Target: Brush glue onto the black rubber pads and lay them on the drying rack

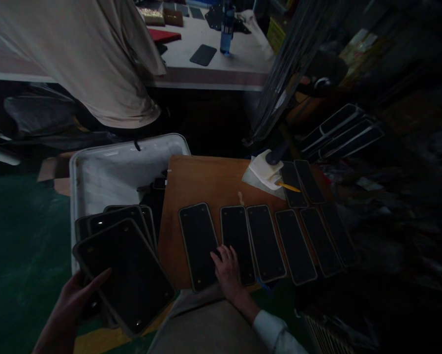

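Observation:
My left hand (pixel 76 297) grips a fanned stack of dark rectangular panels (pixel 128 275), its thumb on the top one. The panels have pale edges, rounded corners and small shiny studs near the corners. On a brown board, similar dark panels lie in a row. My right hand (pixel 228 270) rests over the near part of the row, fingers bent and slightly apart. Its fingertips touch the adjoining edges of the leftmost panel (pixel 198 241) and the second panel (pixel 237 231). More panels lie to the right, among them a third panel (pixel 267 243) and a fourth panel (pixel 296 248).
A white bin (pixel 106 172) stands beside the brown board (pixel 202 177). On the board's far side is a white container (pixel 267 169) with a yellow-handled tool (pixel 289 187). A person in a beige shirt (pixel 106 64) stands ahead, by a table holding a blue bottle (pixel 226 29).

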`<state>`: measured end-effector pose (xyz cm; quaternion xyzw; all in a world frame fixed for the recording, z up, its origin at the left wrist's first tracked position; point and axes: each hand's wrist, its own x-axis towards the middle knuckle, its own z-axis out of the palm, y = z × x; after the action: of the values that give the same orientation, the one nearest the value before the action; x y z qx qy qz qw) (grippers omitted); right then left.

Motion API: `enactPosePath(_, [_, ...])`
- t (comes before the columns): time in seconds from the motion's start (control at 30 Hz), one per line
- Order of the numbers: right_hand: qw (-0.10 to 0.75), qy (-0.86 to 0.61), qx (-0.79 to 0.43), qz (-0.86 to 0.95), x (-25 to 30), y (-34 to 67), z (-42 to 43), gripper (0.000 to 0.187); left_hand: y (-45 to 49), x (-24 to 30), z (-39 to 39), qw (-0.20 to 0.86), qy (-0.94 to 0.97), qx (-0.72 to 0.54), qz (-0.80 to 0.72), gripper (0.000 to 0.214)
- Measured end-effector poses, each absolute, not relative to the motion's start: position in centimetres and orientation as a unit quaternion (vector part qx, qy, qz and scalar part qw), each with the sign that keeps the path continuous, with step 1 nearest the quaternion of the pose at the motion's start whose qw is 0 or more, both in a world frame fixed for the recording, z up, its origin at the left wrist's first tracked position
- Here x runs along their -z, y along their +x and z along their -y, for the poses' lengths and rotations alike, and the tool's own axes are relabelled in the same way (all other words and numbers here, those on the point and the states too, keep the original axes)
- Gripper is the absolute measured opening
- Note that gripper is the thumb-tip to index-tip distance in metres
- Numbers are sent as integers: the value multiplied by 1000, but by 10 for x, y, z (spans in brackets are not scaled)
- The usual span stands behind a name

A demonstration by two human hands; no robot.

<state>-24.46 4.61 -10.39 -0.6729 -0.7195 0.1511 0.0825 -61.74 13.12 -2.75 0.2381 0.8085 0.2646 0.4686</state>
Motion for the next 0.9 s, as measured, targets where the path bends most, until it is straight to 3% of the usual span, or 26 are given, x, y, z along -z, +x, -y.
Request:
enactPosePath(0.2, [126,-681,-179,699,98,-255,-47,38,-602,15,-139,525,185,-289,-779,58])
enactPosePath(0.33, [301,-668,-364,575,63,-257,-76,32,-578,6,-151,566,230,-325,-722,64])
enactPosePath(0.43, [404,-590,-516,472,41,-268,-104,45,-546,7,-164,583,285,-359,-671,64])
enactPosePath(0.53, [380,-632,-506,447,33,-282,-121,66,-507,17,-175,612,313,-365,-627,58])
enactPosePath(0.63, [356,-711,-445,413,40,-281,-127,58,-473,33,-179,633,297,-359,-618,60])
enactPosePath(0.73, [393,-669,-515,364,58,-262,-130,47,-453,49,-179,669,266,-325,-613,60])
enactPosePath(0.9, [389,-663,-577,276,94,-229,-131,61,-435,64,-177,699,256,-259,-616,58])
